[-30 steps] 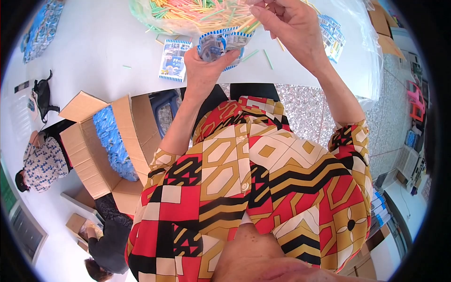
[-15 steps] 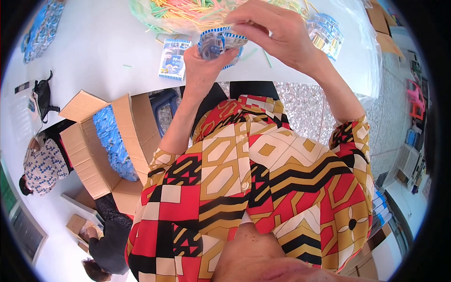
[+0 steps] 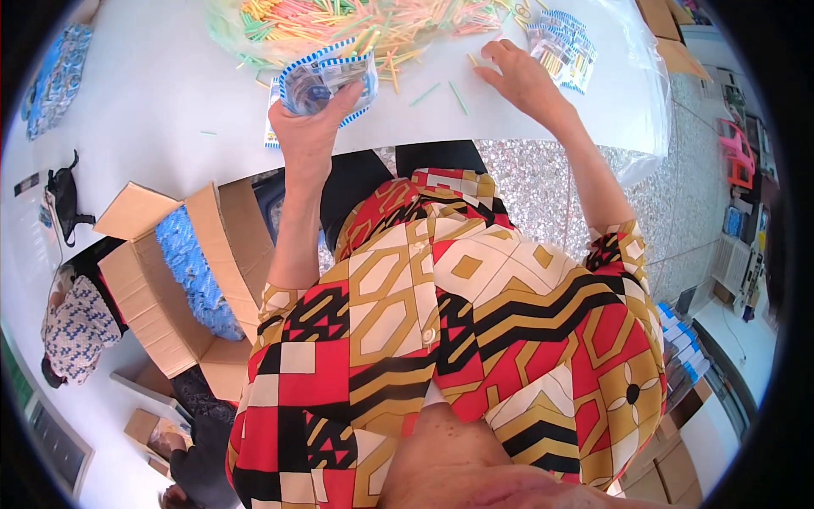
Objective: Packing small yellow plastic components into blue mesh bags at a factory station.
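**Blue-and-white striped plastic pouch (image 3: 297, 87), mouth gaping, above the white table (image 3: 170, 93)**

The left hand (image 3: 307, 130) grips it; the right hand (image 3: 521, 81), fingers parted, looks empty. Light thumb pressure should serve best (squeezing would narrow the mouth). It faces the thin pink, yellow and green sticks (image 3: 339, 24); its long axis, foreshortened, seems to run roughly toward them.

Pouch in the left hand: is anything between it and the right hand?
Nothing visible blocks the way from the right hand to the pouch in the left hand; only a few thin sticks lie on the table between them.
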`<control>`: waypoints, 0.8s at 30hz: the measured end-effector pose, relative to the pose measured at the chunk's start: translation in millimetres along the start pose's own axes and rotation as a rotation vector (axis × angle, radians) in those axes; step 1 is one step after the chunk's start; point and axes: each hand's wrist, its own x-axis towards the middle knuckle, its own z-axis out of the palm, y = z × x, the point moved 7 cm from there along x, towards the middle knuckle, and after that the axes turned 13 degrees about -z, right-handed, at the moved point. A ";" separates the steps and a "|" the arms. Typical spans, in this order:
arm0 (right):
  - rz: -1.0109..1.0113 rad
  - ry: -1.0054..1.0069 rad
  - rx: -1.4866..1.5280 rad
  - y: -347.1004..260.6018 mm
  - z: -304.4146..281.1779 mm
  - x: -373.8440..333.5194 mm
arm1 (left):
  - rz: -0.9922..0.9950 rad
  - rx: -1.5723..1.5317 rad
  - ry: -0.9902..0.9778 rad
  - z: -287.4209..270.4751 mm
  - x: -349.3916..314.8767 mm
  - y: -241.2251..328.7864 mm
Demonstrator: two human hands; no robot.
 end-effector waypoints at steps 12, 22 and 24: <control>-0.010 0.092 0.390 -64.8 31.9 3.6 | 0.006 -0.018 0.002 -2.0 -5.8 -2.2; -0.365 -0.046 0.117 -82.0 17.7 16.0 | 0.029 -0.033 0.018 -12.6 -11.3 0.9; -0.655 -0.107 -0.065 -100.1 23.8 17.5 | 0.027 -0.023 0.016 -11.5 -12.7 0.9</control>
